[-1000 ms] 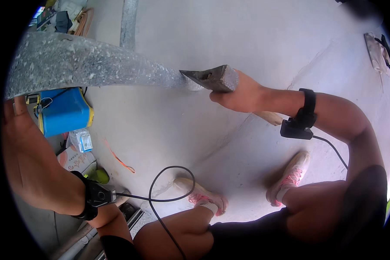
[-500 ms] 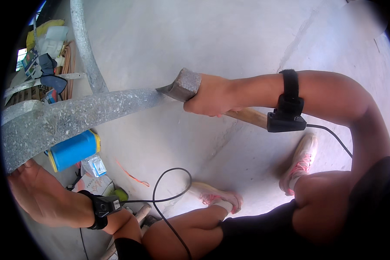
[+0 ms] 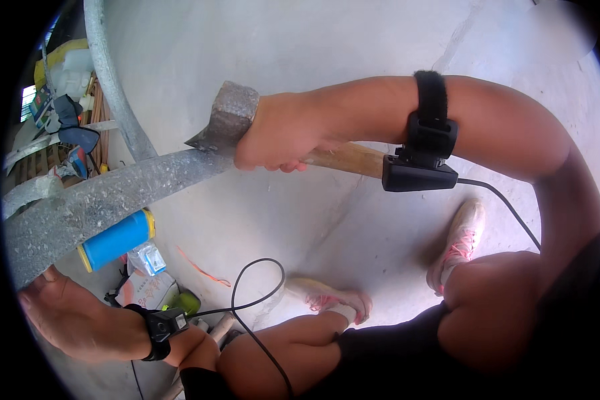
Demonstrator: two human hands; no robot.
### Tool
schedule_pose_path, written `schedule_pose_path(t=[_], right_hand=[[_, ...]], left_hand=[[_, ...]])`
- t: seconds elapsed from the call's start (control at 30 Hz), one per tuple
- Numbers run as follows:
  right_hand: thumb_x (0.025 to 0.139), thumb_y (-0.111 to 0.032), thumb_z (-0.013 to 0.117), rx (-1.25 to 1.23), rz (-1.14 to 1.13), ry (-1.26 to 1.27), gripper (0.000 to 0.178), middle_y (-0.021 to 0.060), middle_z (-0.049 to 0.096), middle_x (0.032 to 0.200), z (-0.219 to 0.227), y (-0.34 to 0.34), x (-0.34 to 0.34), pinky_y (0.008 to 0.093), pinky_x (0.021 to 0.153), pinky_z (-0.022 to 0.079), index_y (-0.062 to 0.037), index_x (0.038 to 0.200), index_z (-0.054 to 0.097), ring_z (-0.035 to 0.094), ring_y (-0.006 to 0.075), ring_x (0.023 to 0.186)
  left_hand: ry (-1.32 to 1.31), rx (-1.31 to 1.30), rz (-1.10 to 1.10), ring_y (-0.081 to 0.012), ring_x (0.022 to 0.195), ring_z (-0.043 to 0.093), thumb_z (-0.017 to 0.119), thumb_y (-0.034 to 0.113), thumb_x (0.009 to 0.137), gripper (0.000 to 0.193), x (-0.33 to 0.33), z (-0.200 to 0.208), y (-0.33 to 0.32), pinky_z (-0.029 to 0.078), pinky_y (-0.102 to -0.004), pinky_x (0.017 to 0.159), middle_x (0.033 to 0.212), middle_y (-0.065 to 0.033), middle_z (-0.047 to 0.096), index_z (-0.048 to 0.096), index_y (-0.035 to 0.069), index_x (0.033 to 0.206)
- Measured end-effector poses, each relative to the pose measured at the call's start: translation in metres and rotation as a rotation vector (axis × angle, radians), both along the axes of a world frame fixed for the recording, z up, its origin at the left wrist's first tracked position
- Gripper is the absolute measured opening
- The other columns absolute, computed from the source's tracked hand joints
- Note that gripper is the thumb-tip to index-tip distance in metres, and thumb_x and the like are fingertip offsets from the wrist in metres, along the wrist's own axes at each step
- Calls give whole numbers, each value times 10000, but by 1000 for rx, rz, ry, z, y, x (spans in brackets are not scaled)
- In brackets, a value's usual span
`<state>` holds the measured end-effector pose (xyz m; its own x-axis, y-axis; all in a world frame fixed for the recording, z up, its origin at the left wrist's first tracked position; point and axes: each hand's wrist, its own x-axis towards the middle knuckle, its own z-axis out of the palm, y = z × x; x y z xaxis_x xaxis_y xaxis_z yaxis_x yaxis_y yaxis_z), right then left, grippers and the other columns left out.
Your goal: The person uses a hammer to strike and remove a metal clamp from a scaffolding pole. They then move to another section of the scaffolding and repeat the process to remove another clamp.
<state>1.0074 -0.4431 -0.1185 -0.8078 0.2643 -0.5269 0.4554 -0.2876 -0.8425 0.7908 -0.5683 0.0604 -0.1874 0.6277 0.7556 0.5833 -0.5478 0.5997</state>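
My right hand [image 3: 283, 130] is wrapped round the wooden handle [image 3: 353, 160] of an axe, close behind its head. The worn grey axe head [image 3: 230, 117] lies over the right end of a thick, grey, white-speckled beam [image 3: 120, 193], its sharp edge pointing left at the beam's upper side. Whether the edge touches the beam I cannot tell. At the far left my left hand [image 3: 80, 313] grips the beam's near end from below, its fingertips partly hidden behind it.
A speckled grey leg [image 3: 110, 73] rises behind the beam. Below it are a blue and yellow container [image 3: 119, 240] and a plastic packet [image 3: 147, 259]. Clutter with a dark cap-like item [image 3: 80, 137] lies at left. A black cable [image 3: 247, 327] loops from my left wrist near my shoes [image 3: 460, 243].
My right hand has carried the axe leftward and slightly up in view, so its head now overlaps the beam's end. My left hand stays at the beam, shifting slightly.
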Motion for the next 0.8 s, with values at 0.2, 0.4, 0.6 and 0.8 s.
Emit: schedule_pose_path(t=[0.2,0.4,0.6,0.8], right_hand=[[777,-73,444,107,-3,-492,213,187,598,684,-90,-23,10,406,476,493,54,877,582,617,286,543],[786,-153,594,-62,99,-560,167,94,539,622,-108,-42,25,343,464,446,12,775,565,529,189,498],[798,-143,655,-270,-120,-504,168,51,486,612,-101,-43,53,326,428,408,-46,774,521,474,153,454],[841,-125,641,-261,-150,-467,191,20,450,581,-90,-54,45,324,474,415,-72,747,483,467,146,477]], left_hand=[[-120,15,31,-344,1202,553,543,136,987,404,-2,4,9,443,-420,1042,1299,-268,546,480,-100,1309],[-38,-140,54,-286,1139,553,454,235,1007,268,-33,2,-10,413,-441,1014,1159,-175,588,566,-2,1059],[-288,68,1,-308,1162,561,456,228,1018,476,-2,-6,11,422,-405,1027,1250,-237,557,450,-140,1320],[-463,91,199,-147,751,601,657,178,929,238,-53,-20,-17,466,-266,738,859,-91,671,661,-36,1032]])
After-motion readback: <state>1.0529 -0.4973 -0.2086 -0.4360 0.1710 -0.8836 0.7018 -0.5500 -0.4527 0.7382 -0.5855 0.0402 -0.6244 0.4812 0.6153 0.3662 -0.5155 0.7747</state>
